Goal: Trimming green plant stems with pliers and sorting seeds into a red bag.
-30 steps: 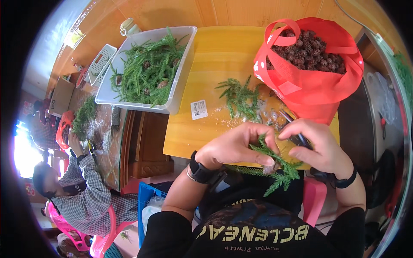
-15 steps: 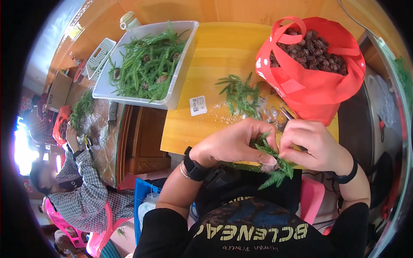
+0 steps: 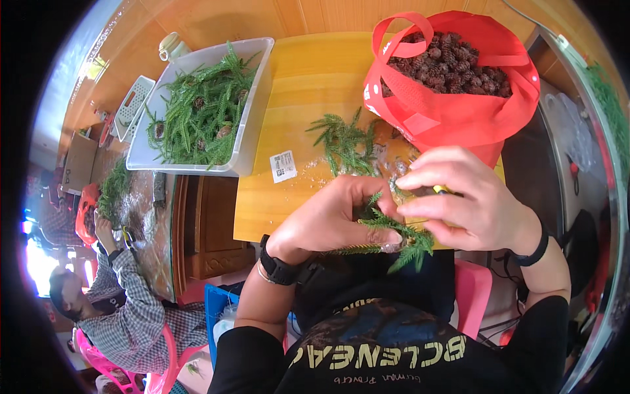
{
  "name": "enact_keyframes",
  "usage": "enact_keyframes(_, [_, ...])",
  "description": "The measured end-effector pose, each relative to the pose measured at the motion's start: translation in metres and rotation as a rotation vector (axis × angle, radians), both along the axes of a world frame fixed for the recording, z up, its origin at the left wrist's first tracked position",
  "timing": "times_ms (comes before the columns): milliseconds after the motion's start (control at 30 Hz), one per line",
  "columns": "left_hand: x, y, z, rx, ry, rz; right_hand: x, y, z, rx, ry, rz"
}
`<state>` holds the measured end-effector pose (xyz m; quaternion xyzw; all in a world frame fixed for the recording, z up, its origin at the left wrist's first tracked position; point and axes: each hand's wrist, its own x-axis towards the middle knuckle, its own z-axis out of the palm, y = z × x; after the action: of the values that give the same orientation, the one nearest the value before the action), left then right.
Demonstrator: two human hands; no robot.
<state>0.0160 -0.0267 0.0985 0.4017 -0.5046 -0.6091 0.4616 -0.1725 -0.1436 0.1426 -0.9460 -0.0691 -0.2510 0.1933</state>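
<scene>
My left hand pinches a green artificial pine sprig low over the table's near edge. Beside the thumb tip a small brownish pine cone shows against the sprig, partly hidden. My right hand is at the sprig's right side, fingers curved and thumb close below them. A thin dark line, perhaps wire, runs near its fingertips; what they grip is too small to make out. A yellow and black piece shows between the right fingers, and I cannot tell whether it is held or lies behind.
Loose green sprigs and a white printed label lie on the yellow table. A translucent bin of greenery stands left; a red bag of pine cones stands right. Another person sits at a table on the left.
My right hand has lifted slightly and spread its fingers from a closed pinch. The left hand still holds the sprig. The whole view has shifted a little.
</scene>
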Motion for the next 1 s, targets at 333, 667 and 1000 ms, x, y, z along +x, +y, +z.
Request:
enact_keyframes(333, [-0.004,0.000,0.007,-0.003,-0.126,-0.017,0.004,-0.004,0.004,-0.279,0.003,0.093])
enact_keyframes(667, [-0.007,0.003,0.007,0.043,-0.127,0.134,-0.003,0.001,0.003,0.035,0.126,-0.118])
enact_keyframes(1000, [-0.008,-0.002,-0.001,-0.082,-0.254,0.038,-0.003,0.002,0.009,-0.249,0.082,-0.032])
